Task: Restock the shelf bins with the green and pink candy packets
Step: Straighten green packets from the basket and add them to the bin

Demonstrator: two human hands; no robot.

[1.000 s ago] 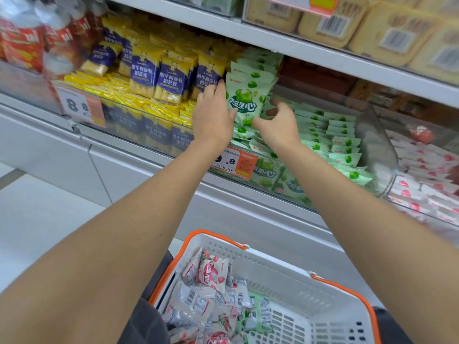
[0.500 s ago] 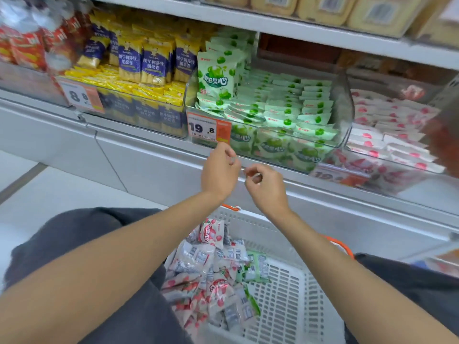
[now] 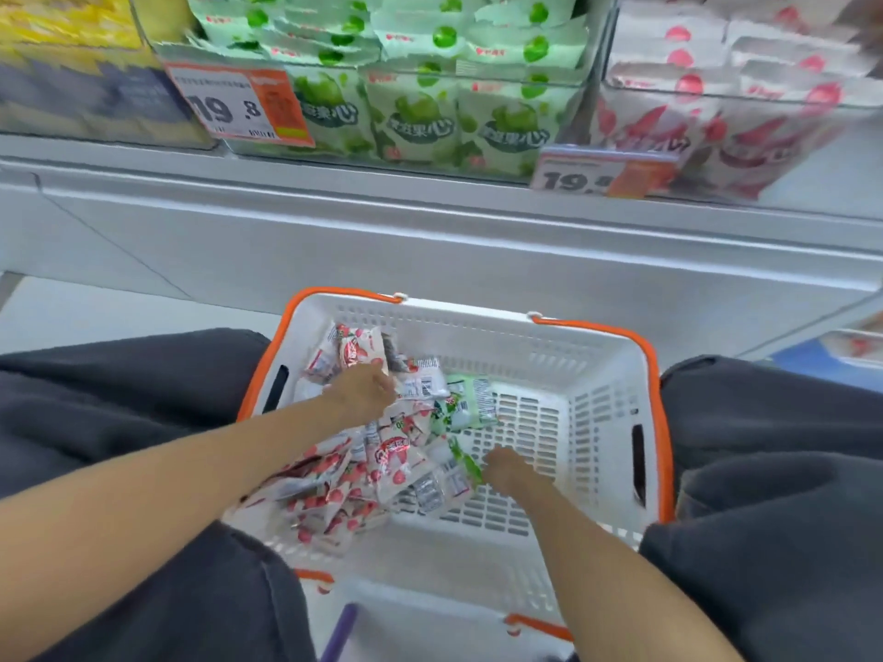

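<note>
A white basket with an orange rim (image 3: 616, 370) sits between my knees, and its left half holds a pile of pink candy packets (image 3: 382, 465). A few green candy packets (image 3: 470, 406) lie at the pile's right edge. My left hand (image 3: 360, 391) lies on top of the pile with its fingers stretched toward a barcode-side packet. My right hand (image 3: 506, 470) is low in the basket, fingers curled against a green packet (image 3: 467, 463); blur hides whether it grips. Above, the green bin (image 3: 430, 121) and pink bin (image 3: 716, 126) hold stacked packets.
Orange-and-white price tags (image 3: 239, 105) (image 3: 604, 172) hang on the bin fronts. Yellow and blue packets (image 3: 71, 64) fill the bin at the left. A grey shelf ledge (image 3: 430, 222) juts out above the basket. My dark-trousered knees (image 3: 774, 470) flank it.
Both hands have dropped from in front of the shelf ledge down into the basket, onto the packets. The view has tilted downward and moved closer to the bins.
</note>
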